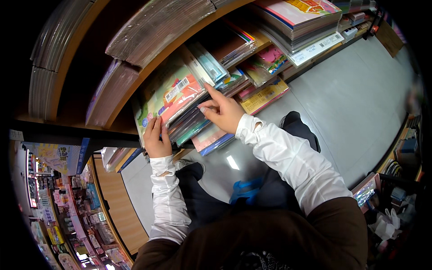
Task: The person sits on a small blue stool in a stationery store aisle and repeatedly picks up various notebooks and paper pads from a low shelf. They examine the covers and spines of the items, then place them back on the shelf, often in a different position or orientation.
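Observation:
My left hand [155, 139] has its fingers bent over the front edge of a pink-and-green picture booklet [170, 96], near its left corner. This booklet lies on a stack of wrapped booklets [189, 132] on a wooden shelf. My right hand [220, 110] is at the right end of the same booklet, index finger stretched toward a white booklet edge [198, 67] and the other fingers bent beside the stack. Pale blue packs [209, 63] lie just beyond that finger.
Thick wrapped stacks [148, 31] fill upper shelves, with more booklet piles [310, 20] at upper right. Below are a grey tiled floor [346, 99] and my feet. A shelving unit of small colourful goods [63, 216] stands at lower left; crowded bins [391, 202] are at right.

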The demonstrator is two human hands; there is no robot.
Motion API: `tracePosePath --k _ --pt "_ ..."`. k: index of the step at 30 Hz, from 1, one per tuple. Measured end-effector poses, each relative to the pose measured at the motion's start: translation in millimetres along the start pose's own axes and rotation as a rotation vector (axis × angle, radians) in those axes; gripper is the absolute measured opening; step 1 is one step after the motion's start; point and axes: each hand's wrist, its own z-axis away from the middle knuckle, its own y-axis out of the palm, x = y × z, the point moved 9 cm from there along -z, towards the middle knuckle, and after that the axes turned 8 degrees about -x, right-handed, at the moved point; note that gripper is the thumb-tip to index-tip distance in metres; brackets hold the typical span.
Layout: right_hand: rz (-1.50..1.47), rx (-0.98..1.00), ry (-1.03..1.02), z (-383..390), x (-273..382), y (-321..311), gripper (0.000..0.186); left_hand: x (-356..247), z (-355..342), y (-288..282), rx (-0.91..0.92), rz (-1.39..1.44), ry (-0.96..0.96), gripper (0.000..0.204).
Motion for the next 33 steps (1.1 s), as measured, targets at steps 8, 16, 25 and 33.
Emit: tracePosePath --k 8,16,25,33 --pt "-0.036 -0.003 0.021 -22.9 -15.6 -5.1 0.052 -47.0 78.3 53.1 0.148 0.388 0.105 0.027" --pt "0.154 -0.023 0.013 -26.6 -18.8 -7.0 0.054 31.8 231.1 238.1 0.818 0.203 -0.135 0.07" --pt "0.082 -0.074 0.045 -35.6 -27.5 -13.8 0.05 61.5 217.7 301.1 0.999 -0.061 -0.219 0.096" --pt "0.12 -0.097 0.069 -38.9 -23.9 -15.5 0.048 70.2 230.4 318.7 1.116 -0.132 -0.263 0.097"
